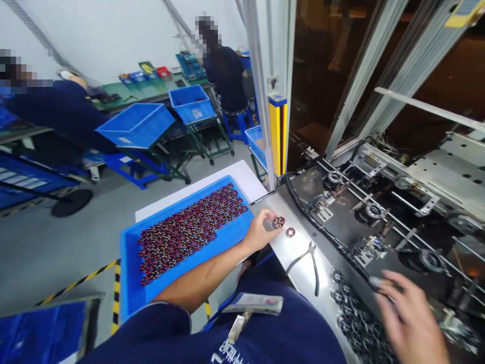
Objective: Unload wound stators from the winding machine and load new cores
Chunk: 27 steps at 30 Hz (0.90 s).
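My left hand [262, 230] pinches a small round copper-coloured part [279, 222], which looks like a wound motor core, above the metal ledge. Just right of it, a second round part [290, 232] lies flat on the ledge. My right hand [415, 318] is over the lower right, its fingers curled around a small item that blur keeps me from naming. Below and left of that hand, dark metal rings [356, 318] lie in a heap. Between my hands, cutting pliers [308, 263] rest on the ledge with their handles spread.
Left of me, a blue tray [129, 273] holds rows of many small round parts [189, 232]. A machine with rails and round fixtures [373, 211] stands on the right, beside a yellow post [278, 136]. Blue bins [138, 124] and two co-workers [227, 76] are farther back.
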Each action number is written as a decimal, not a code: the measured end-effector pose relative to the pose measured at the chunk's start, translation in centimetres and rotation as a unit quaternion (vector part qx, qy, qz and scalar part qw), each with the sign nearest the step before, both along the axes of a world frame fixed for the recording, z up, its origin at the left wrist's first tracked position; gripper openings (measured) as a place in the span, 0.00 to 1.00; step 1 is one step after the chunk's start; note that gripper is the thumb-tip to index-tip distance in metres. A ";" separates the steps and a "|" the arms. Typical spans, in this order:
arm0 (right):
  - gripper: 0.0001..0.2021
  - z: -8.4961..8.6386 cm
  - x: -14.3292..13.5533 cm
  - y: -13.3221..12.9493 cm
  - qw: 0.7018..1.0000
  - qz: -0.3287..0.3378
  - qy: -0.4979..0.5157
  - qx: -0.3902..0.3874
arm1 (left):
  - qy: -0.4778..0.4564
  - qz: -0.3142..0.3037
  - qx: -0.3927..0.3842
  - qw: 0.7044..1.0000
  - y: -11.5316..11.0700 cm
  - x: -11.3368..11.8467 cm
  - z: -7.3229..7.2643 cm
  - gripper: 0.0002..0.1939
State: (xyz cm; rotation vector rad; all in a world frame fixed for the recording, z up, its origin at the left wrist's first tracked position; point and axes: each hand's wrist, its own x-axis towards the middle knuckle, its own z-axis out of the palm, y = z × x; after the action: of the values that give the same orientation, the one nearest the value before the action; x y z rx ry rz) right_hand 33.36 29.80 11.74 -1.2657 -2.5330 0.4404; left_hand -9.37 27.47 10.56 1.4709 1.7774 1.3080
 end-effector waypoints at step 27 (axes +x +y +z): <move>0.12 -7.9 -7.3 -10.2 0.993 -0.094 -0.025 0.064 | 0.016 -0.045 0.059 0.997 -3.7 3.7 -2.3 0.14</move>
State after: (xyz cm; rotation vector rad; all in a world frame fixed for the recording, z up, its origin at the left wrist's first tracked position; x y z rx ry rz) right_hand 26.04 19.58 3.85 -1.4649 -2.4085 0.2033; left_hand -5.66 23.73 8.24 1.6234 1.6589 1.3713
